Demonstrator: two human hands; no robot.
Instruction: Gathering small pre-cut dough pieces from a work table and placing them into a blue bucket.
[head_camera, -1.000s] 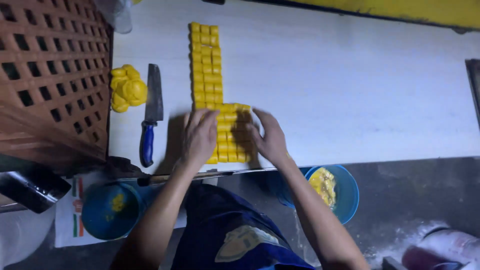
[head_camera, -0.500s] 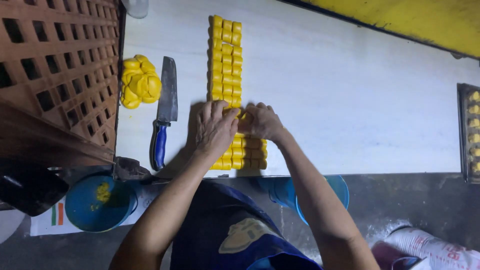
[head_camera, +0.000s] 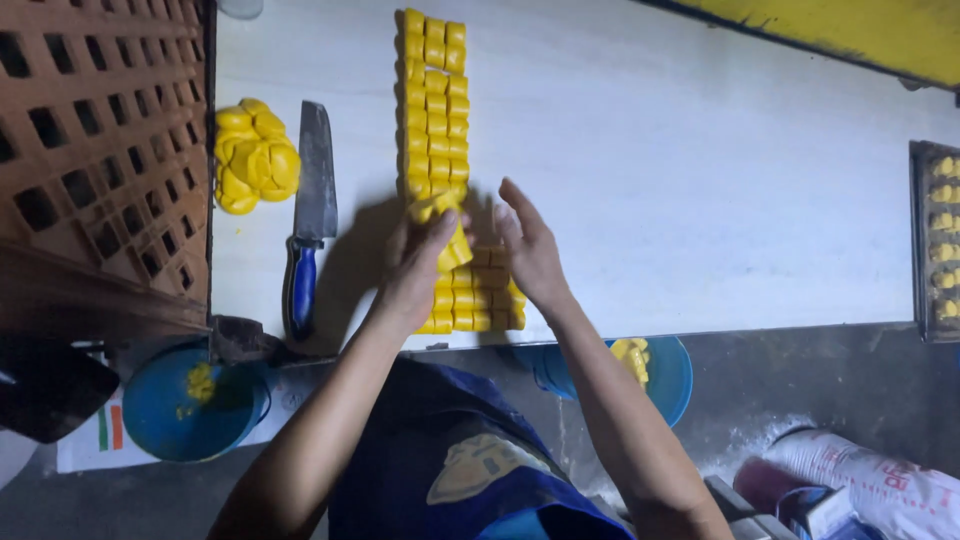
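A long strip of small yellow dough blocks (head_camera: 435, 100) lies in rows on the white table (head_camera: 700, 180). My left hand (head_camera: 418, 265) is lifted off the near end of the strip and pinches several yellow blocks (head_camera: 447, 235) between thumb and fingers. My right hand (head_camera: 528, 245) is raised beside them, palm facing the left hand, fingers apart and holding nothing. More blocks (head_camera: 475, 300) stay on the table under both hands.
A blue-handled knife (head_camera: 308, 215) lies left of the strip, beside a lump of yellow dough (head_camera: 255, 160). A brown slotted crate (head_camera: 95, 150) is at far left. A tray with yellow pieces (head_camera: 940, 240) sits at right. Two blue bowls (head_camera: 195, 400) (head_camera: 665, 375) are below the table's edge.
Both hands pressed flat on the near end of the strip earlier. Now they have lifted, the left one taking several blocks up with it, the right one opening beside them.
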